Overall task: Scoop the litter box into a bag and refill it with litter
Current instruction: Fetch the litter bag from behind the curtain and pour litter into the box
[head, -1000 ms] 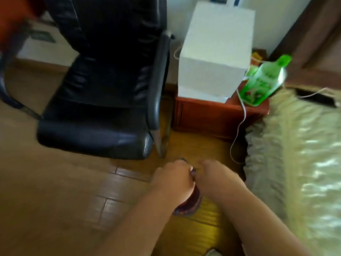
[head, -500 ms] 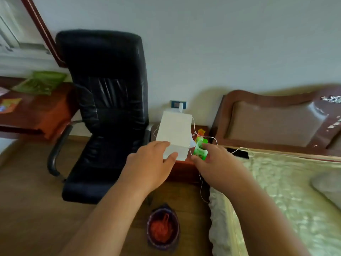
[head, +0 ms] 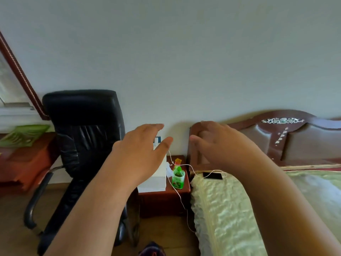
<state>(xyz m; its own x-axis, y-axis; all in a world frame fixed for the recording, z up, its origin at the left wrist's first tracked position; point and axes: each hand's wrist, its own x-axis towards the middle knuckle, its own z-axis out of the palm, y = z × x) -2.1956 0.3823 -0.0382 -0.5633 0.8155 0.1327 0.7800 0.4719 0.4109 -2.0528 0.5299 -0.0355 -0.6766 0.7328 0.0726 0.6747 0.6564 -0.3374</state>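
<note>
Both hands are held out in the air before the wall with nothing in them: the left hand is spread, its fingers straight and thumb apart, and the right hand is relaxed with loosely bent fingers. Below them, a white box and a green bottle are seen on a red-brown nightstand. A dark bag is glimpsed on the floor at the bottom edge, between the black chair and the bed. A phone lies on the bed.
</note>
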